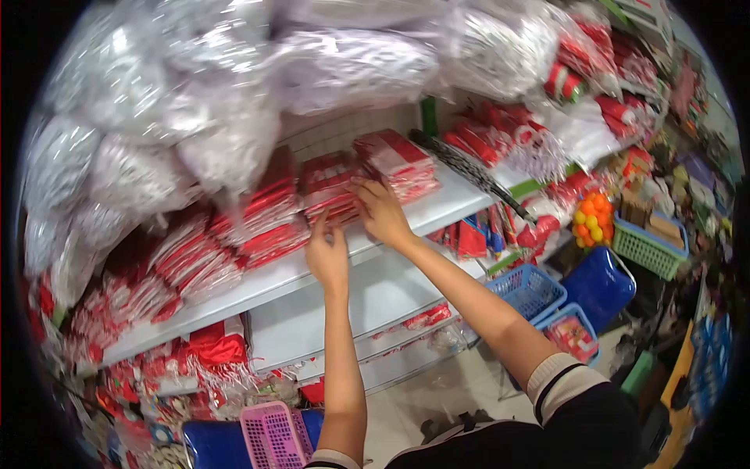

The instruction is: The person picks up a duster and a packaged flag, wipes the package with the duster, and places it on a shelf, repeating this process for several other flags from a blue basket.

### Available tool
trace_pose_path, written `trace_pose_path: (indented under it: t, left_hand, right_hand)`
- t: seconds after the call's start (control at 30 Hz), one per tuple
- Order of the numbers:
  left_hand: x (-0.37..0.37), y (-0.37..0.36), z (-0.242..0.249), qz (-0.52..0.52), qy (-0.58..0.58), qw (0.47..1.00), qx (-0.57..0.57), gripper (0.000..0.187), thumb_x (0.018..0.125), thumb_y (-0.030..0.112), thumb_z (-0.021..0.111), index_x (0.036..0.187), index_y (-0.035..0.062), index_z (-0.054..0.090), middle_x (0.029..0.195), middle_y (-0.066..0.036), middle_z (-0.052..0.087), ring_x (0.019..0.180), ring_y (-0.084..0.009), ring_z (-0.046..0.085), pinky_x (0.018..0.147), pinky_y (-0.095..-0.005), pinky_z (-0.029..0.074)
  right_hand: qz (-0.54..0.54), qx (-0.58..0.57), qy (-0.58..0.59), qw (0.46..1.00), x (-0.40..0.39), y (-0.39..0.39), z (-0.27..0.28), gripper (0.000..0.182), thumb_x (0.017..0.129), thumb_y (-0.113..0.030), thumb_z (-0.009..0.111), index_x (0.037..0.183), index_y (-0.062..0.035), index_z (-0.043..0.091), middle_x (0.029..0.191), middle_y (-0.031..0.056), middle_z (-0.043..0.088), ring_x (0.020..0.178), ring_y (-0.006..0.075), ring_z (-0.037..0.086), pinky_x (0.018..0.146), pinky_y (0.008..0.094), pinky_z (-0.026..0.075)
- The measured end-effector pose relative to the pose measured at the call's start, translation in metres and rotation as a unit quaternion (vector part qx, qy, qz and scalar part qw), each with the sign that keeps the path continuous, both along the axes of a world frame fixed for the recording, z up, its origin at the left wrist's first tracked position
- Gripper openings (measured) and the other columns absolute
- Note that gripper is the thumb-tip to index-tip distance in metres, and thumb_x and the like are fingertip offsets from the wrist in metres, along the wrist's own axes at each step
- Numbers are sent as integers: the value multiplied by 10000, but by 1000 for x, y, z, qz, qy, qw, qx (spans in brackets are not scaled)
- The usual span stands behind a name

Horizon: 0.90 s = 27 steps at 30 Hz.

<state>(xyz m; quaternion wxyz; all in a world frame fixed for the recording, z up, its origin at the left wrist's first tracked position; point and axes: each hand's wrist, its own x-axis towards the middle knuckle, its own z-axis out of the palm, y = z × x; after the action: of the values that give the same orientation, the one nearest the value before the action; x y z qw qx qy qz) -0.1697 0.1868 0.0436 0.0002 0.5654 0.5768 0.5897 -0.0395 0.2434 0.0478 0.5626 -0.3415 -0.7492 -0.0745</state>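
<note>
Both hands up on the white shelf [437, 209]: left hand [326, 258] loosely open at the red packet stack [332, 187], right hand [380, 213] pressed flat, fingers spread, on it — light, slippery plastic-wrapped packs, probably best pinched by their edges.

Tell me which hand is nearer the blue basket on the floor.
Right. The right hand rests on red packets on the shelf, up and left of the blue basket; the left hand is farther left.
</note>
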Motion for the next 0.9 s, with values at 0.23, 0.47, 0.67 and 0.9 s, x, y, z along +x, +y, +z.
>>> trace_pose_path:
  t: [0.23, 0.47, 0.67, 0.9]
  left_hand:
    - [123, -88, -114, -326, -225, 911, -111, 188, 928, 147, 526, 981, 6, 639, 731, -11, 584, 524, -38, 471, 453, -183, 369]
    - [268, -207, -292, -576, -117, 653, -477, 207, 928, 159, 545, 1046, 12, 629, 808, -48, 642, 532, -58, 528, 473, -204, 438]
    - [365, -262, -363, -612, -100, 484, -618, 234, 924, 148, 516, 1079, 1, 612, 877, -79, 631, 742, -109, 584, 540, -231, 477]
    - [498, -273, -475, -565, -108, 458, -678, 318, 917, 293, 526, 1094, 40, 602, 901, -69, 654, 737, -94, 591, 562, -206, 445]
  right_hand:
    - [-128, -111, 37, 985, 132, -153, -119, 268, 731, 11, 569, 995, -35, 577, 1061, 157, 524, 1032, 331, 525, 979, 487, 380]
    - [-367, -384, 231, 815, 305, -340, -309, 220, 698, 71, 556, 906, 1, 579, 972, 155, 481, 972, 327, 522, 829, 374, 431]
    - [-526, -418, 297, 679, 413, -445, -388, 210, 700, 54, 560, 906, 11, 567, 929, 173, 496, 925, 364, 521, 816, 393, 430]
    - [-612, -400, 206, 650, 541, -443, -456, 244, 756, -22, 584, 996, 18, 564, 953, 186, 505, 951, 371, 509, 816, 412, 443]
